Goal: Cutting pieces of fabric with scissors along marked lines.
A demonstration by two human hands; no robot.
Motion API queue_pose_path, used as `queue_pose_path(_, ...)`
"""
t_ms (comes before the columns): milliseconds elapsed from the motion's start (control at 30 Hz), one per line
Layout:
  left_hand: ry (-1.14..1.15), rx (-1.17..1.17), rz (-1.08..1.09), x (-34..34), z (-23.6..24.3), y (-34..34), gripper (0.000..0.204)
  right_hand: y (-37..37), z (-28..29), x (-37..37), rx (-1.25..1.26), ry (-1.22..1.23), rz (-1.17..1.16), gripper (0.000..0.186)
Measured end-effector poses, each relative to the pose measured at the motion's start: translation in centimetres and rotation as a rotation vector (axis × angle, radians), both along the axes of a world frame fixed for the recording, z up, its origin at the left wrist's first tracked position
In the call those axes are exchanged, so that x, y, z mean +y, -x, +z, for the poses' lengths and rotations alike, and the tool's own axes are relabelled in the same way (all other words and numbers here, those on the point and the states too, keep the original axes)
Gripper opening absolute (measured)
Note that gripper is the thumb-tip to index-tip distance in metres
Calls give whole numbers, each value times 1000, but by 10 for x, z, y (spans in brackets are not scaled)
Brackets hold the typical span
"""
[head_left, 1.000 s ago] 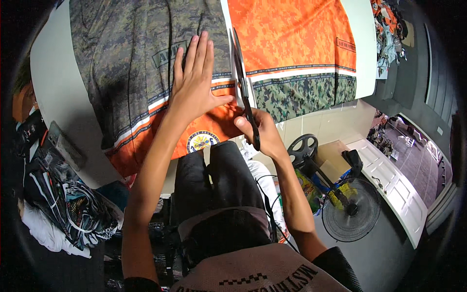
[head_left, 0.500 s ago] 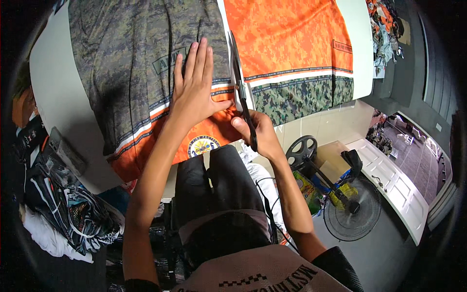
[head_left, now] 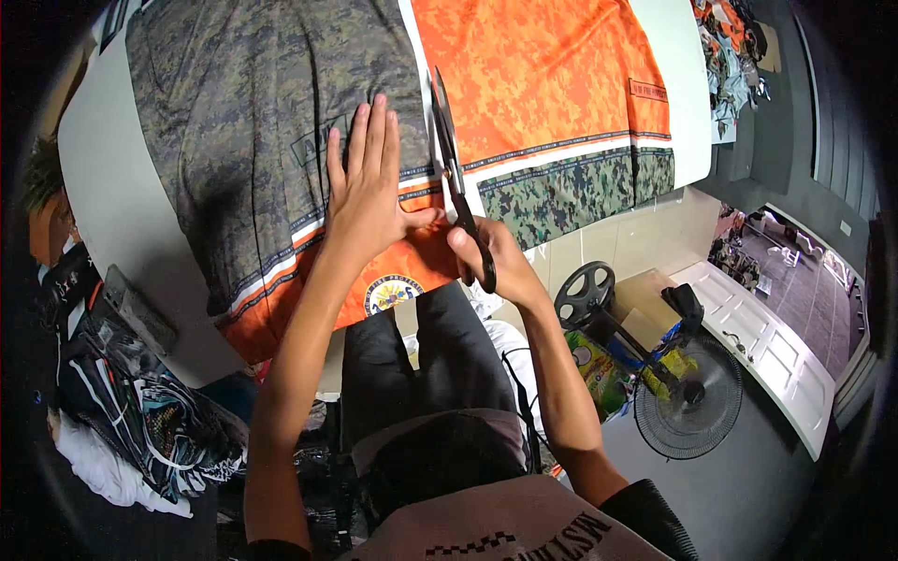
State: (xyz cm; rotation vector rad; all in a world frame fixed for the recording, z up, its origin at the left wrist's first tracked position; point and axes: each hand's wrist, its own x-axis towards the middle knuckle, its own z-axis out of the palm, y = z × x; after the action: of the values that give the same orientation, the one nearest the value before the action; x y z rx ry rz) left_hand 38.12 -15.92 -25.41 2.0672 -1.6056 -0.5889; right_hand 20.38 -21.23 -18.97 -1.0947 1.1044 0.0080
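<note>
My left hand (head_left: 363,196) lies flat on the dark green-grey camouflage fabric (head_left: 248,122), its fingers stretched out and thumb toward the cut line. In my right hand (head_left: 505,257) is a pair of scissors (head_left: 449,140) with long metal blades and black handles. The blades point away from me along the white strip between the camouflage fabric and the orange patterned fabric (head_left: 524,75). A green camouflage band (head_left: 580,192) borders the orange piece. Toward me, the left piece ends in an orange band with a round emblem (head_left: 393,292), hanging over the table edge.
The fabric lies on a white table (head_left: 687,103). A black standing fan (head_left: 687,397) and a cardboard box (head_left: 645,309) are on the floor at right, by a white panelled door (head_left: 776,355). Piled dark cloth (head_left: 154,411) sits at left; fabric scraps (head_left: 725,65) are at far right.
The view has shifted a little. My left hand sits slightly closer to me on the camouflage fabric. The scissors remain in my right hand beside the white strip.
</note>
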Motion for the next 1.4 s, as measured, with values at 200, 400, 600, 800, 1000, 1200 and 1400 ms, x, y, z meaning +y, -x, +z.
queue_pose_path(200, 14, -72, -14, 1, 0, -2, 113, -16, -3, -12, 56, 80, 30, 37)
queue_pose_path(400, 10, -54, 1, 3, -1, -2, 111, -19, -6, -14, 92, 104, 46, 36)
queue_pose_path(600, -11, -55, 2, 1, 2, -3, 109, -21, -5, -16, 87, 109, 24, 34)
queue_pose_path(800, -216, -12, -35, 1, 24, -17, 101, -18, -6, -20, 117, 65, 84, 35)
queue_pose_path(1000, 105, 83, 126, -67, 9, -81, 87, -18, -7, -28, 19, 39, 163, 38)
queue_pose_path(1200, 198, -269, 22, -99, -28, -117, 96, -30, -6, -40, 110, 118, 132, 43)
queue_pose_path(1400, 195, -265, 35, -93, -33, -117, 100, -36, -12, -43, 147, 178, 187, 40)
